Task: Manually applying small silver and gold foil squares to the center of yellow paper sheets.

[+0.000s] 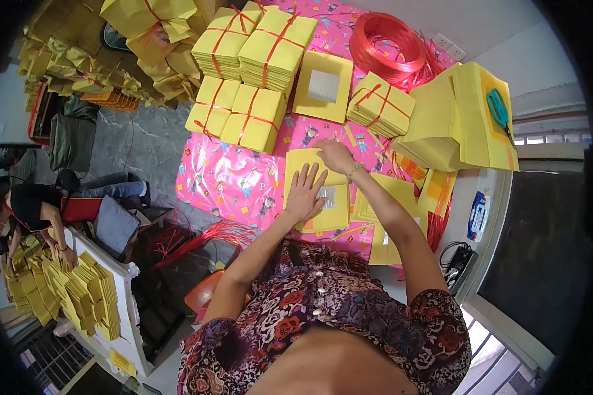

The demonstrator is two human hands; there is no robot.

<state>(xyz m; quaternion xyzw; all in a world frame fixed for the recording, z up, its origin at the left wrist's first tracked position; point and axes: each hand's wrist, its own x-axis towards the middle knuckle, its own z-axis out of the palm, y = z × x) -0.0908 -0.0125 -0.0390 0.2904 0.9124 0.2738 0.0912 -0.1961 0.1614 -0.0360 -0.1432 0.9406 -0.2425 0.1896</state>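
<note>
My left hand (304, 193) lies flat, fingers spread, on a yellow paper envelope (335, 218) with a pale window in it. Its fingertips point toward the envelope's far edge. My right hand (337, 157) rests on the far right part of the same envelope, fingers stretched toward the left, with nothing visible in them. To the right of my hands lie more loose yellow envelopes (402, 192), partly covered by my right forearm. Just beyond my right hand, another envelope stack (340, 62) shows a white square on top.
Several yellow bundles (254, 108) tied with red ribbon stand at the far side of the pink patterned table (221, 187). A red ribbon coil (387, 49) is behind. Teal scissors (499, 108) lie on a tall stack at right. A co-worker (36, 204) handles envelopes at left.
</note>
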